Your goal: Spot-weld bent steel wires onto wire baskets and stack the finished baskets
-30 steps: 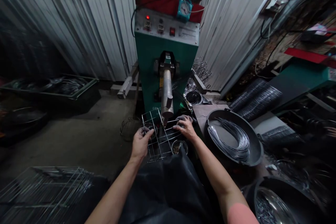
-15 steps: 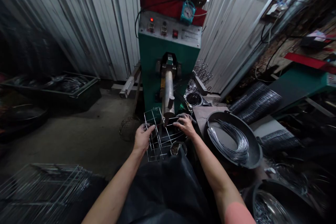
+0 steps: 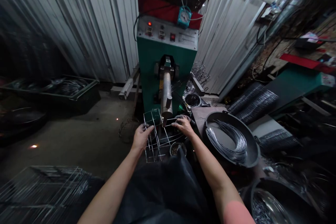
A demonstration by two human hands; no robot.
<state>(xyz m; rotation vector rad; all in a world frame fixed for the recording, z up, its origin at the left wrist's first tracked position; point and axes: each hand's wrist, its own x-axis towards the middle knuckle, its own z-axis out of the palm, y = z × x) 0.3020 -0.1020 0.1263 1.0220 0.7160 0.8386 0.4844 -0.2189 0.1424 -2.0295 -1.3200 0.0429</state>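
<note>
Left hand (image 3: 141,138) and right hand (image 3: 183,126) are gripping a wire rack (image 3: 156,140) from either side, well apart, holding it just beneath the steel electrode arm (image 3: 166,91) of a green spot-welding machine (image 3: 166,50), near a black pan (image 3: 253,154) of bent wires (image 3: 227,140).

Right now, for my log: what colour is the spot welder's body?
The body is green; head view.

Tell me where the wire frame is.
In the head view, the wire frame sits low centre, between the left hand and right hand, just under the metal arm of the green welding machine.
</note>
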